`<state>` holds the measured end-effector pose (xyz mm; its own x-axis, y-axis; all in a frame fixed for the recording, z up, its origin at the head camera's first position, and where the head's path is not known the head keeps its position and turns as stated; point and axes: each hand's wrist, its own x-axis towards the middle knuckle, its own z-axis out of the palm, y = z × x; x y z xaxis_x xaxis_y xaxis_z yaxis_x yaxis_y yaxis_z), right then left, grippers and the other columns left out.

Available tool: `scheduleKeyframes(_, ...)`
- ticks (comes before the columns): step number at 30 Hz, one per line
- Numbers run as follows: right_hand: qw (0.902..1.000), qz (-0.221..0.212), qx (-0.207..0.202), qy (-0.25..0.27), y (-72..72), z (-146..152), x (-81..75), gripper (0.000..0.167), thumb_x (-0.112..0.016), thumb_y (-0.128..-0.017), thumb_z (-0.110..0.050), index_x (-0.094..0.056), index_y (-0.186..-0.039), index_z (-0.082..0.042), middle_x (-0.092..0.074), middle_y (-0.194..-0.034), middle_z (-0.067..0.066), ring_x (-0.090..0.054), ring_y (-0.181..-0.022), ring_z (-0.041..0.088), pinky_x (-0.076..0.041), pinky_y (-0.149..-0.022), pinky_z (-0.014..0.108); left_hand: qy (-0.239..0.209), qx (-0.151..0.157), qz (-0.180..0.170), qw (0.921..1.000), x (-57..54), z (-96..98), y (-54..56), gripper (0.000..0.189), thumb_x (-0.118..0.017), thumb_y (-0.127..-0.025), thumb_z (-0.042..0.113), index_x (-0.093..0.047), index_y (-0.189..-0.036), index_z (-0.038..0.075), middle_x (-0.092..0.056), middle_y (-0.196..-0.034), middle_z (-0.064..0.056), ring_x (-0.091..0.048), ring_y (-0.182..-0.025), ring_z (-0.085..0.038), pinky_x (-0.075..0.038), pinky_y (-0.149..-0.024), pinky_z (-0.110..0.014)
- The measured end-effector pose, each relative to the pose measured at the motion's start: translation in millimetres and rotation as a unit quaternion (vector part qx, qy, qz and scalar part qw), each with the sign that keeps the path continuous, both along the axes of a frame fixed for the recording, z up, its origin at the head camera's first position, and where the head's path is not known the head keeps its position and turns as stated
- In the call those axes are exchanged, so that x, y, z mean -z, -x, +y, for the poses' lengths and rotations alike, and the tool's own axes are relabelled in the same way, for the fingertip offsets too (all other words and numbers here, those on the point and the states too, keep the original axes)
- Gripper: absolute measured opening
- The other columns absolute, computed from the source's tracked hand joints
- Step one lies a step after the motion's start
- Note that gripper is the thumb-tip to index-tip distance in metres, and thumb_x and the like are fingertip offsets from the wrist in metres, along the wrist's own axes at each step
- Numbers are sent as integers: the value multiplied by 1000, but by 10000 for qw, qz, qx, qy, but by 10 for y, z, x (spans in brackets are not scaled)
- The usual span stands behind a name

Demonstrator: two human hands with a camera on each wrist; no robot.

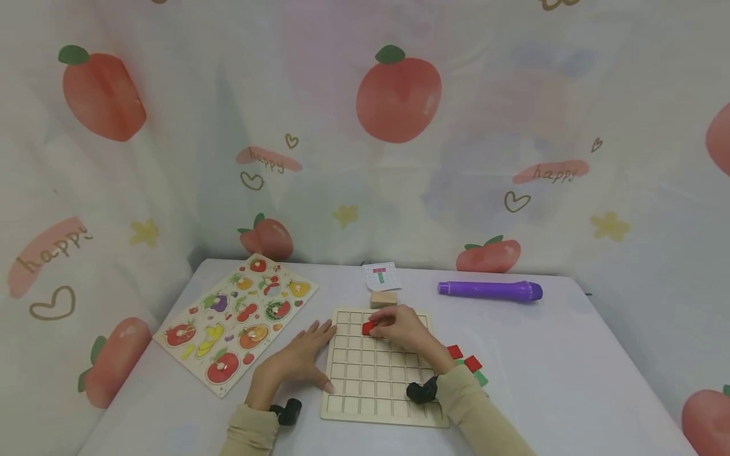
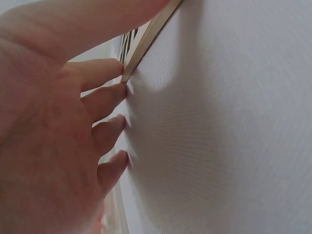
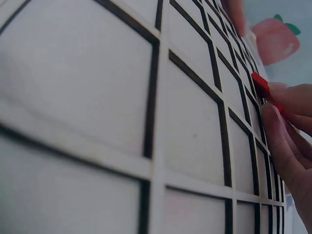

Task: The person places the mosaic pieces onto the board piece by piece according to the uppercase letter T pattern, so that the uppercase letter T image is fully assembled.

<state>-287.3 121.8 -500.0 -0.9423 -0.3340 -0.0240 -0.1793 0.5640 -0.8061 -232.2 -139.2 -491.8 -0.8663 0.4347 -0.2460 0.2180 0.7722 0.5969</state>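
A wooden grid board (image 1: 359, 387) with square recesses lies at the middle of the table. My right hand (image 1: 402, 328) is over its far part and pinches a red square tile (image 1: 367, 328) between thumb and fingers, low over the grid. In the right wrist view the red tile (image 3: 261, 85) is tilted, with one edge right at the grid bars. My left hand (image 1: 301, 356) is spread at the board's left side, thumb and fingertips at its edge. The left wrist view shows the fingers (image 2: 105, 100) straight, their tips down on the table beside the board's edge (image 2: 146, 41).
Red tiles (image 1: 473, 363) and green tiles (image 1: 481, 378) lie right of the board, partly behind the right forearm. Beyond the board are a wooden block (image 1: 384, 299) and a card with a T pattern (image 1: 382, 277). A fruit puzzle (image 1: 236, 323) lies left, a purple microphone-shaped toy (image 1: 490, 291) back right.
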Motion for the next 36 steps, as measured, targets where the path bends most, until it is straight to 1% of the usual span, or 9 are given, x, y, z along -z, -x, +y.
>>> scheduleKeyframes(4,9999,69,-73,-42,-12,1,16,23,-82,-86,-11,-78,-108,-5,-75,-96,3,-64,-84,11,-56,-77,28,-47,23,-22,10000,-14,2,4,117,-97,-65,32,-35,-160,6,-22,-171,-14,-10,-160,-38,-12,-131,-59)
scheduleKeyframes(8,9998,62,-130,-141,-42,18,44,22,-81,-87,-9,-78,-108,-6,-74,-95,2,-64,-85,11,-54,-77,28,-92,149,-35,9998,18,4,-2,115,-97,-66,31,-35,-160,4,-23,-171,-16,-10,-160,-40,-12,-130,-61)
scheduleKeyframes(12,9998,137,-94,-110,-70,49,41,21,-79,-87,-7,-77,-107,-4,-76,-99,5,-66,-87,13,-55,-78,29,-124,231,-4,9997,37,11,-13,115,-97,-67,31,-34,-160,4,-22,-171,-16,-10,-160,-40,-13,-130,-61)
scheduleKeyframes(16,9998,166,-76,58,-73,103,21,20,-76,-88,-5,-76,-108,-3,-77,-105,8,-69,-91,16,-57,-81,29,-121,200,32,9997,28,14,-15,116,-97,-67,32,-34,-160,4,-21,-171,-16,-10,-160,-40,-13,-130,-61)
scheduleKeyframes(20,9991,353,-221,124,-76,196,11,20,-75,-90,-6,-75,-110,-1,-77,-108,12,-71,-92,20,-59,-82,31,-151,162,18,9998,29,21,-5,116,-96,-67,31,-34,-160,3,-21,-171,-16,-10,-160,-40,-12,-130,-61)
scheduleKeyframes(24,9988,438,-202,-66,-106,288,-1,19,-74,-92,-10,-76,-110,-4,-76,-105,9,-70,-89,16,-58,-79,27,-166,130,-14,9998,41,35,8,115,-96,-67,31,-34,-160,3,-21,-171,-16,-10,-160,-39,-12,-130,-60)
scheduleKeyframes(28,9983,513,-197,-189,-158,382,-16,18,-74,-91,-10,-77,-108,-5,-75,-98,4,-66,-85,12,-56,-76,24,-89,87,-38,9999,47,41,21,115,-96,-66,31,-34,-160,4,-21,-171,-16,-10,-160,-40,-12,-130,-60)
scheduleKeyframes(31,9985,493,-162,-185,-207,457,-46,18,-74,-91,-10,-76,-108,-4,-73,-92,2,-63,-83,11,-54,-74,23,-75,22,-82,9999,46,34,24,115,-97,-66,30,-34,-160,5,-22,-171,-14,-10,-160,-39,-12,-131,-60)
scheduleKeyframes(36,9986,465,32,-266,-311,599,-112,19,-74,-91,-11,-76,-109,-5,-71,-89,0,-59,-81,13,-51,-70,23,-158,-6,-108,9998,29,8,17,115,-97,-66,28,-35,-160,5,-23,-171,-15,-10,-160,-39,-13,-130,-61)
